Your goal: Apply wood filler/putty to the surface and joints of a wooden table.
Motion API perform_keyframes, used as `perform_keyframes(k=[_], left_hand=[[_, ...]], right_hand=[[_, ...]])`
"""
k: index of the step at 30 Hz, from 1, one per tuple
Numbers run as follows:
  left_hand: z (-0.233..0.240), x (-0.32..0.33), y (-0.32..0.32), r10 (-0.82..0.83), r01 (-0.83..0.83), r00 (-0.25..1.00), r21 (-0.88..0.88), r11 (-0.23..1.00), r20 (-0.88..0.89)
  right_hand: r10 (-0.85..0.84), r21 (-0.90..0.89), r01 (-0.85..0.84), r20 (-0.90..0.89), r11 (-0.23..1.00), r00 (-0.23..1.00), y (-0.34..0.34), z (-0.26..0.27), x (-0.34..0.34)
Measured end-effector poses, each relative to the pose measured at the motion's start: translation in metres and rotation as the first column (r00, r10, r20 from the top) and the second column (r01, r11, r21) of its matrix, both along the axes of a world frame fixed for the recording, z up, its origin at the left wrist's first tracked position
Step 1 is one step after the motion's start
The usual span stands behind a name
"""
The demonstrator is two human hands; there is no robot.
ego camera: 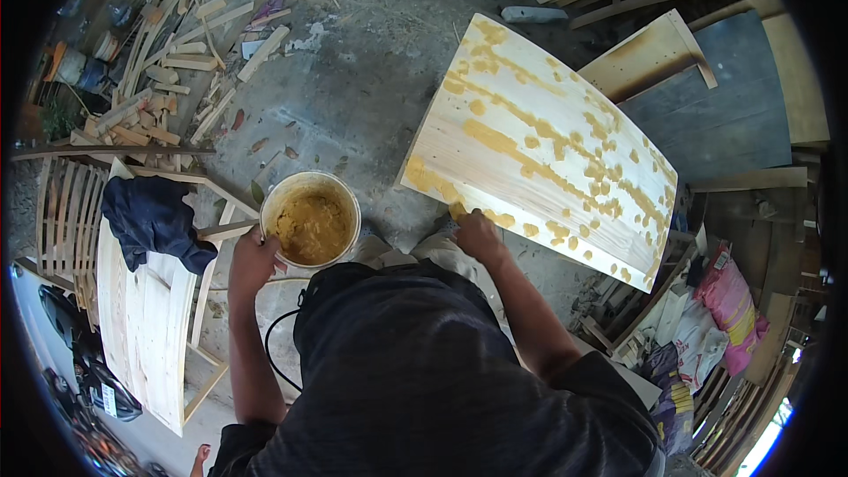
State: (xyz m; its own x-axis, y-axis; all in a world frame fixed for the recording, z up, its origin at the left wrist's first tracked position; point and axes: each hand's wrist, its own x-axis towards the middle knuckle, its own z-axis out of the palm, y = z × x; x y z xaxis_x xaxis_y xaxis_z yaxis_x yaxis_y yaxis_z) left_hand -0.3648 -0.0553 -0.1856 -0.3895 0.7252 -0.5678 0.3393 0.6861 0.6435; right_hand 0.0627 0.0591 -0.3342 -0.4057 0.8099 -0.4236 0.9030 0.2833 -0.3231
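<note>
My left hand [255,262] grips the rim of a round white bucket [358,218], thumb over its near left side. Inside the bucket is thick yellow-brown wood filler [311,228], some of it smeared up the wall. My right hand [478,237] is at the near edge of a pale wooden panel [477,159], fingers curled. Just beyond those fingers lies a dab of filler [457,210]; whether a small spreader is in the hand is blurred and hidden. Streaks and round spots of the same filler cover the panel's seams and face.
On the left, a dark cloth [156,218] drapes over another wooden panel [139,331]. Scrap wood [159,99] is heaped at upper left. Bags [729,305] and offcuts crowd the right side. A dark board [715,99] lies beyond the panel. Another person's hand [202,454] shows at lower left.
</note>
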Motion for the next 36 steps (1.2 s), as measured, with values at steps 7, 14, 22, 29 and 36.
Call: perform_keyframes(k=[7, 14, 22, 29, 36], left_hand=[[0.003, -0.021, -0.002, -0.011, 0.009, 0.996, 0.024, 1.000, 0.091], [0.010, -0.027, -0.002, -0.035, 0.035, 0.997, 0.000, 0.999, 0.071], [0.011, -0.028, 0.015, -0.061, 0.061, 0.994, 0.005, 0.998, 0.088], [0.034, -0.013, 0.064, -0.246, 0.247, 0.968, -0.020, 0.969, 0.040], [0.062, 0.013, 0.111, -0.396, 0.394, 0.917, -0.055, 0.917, -0.041]], right_hand=[[0.107, 0.025, -0.110, 0.108, 0.994, 0.988, 0.024, 0.011, -0.026], [0.131, -0.003, -0.131, 0.136, 0.991, 0.982, 0.029, 0.030, -0.011], [-0.072, 0.007, 0.072, 0.041, 0.997, 0.997, -0.014, 0.001, -0.018], [-0.179, 0.095, 0.195, -0.159, 0.976, 0.971, -0.004, 0.021, -0.028], [-0.230, -0.191, 0.169, -0.367, 0.967, 0.901, 0.051, 0.222, -0.074]])
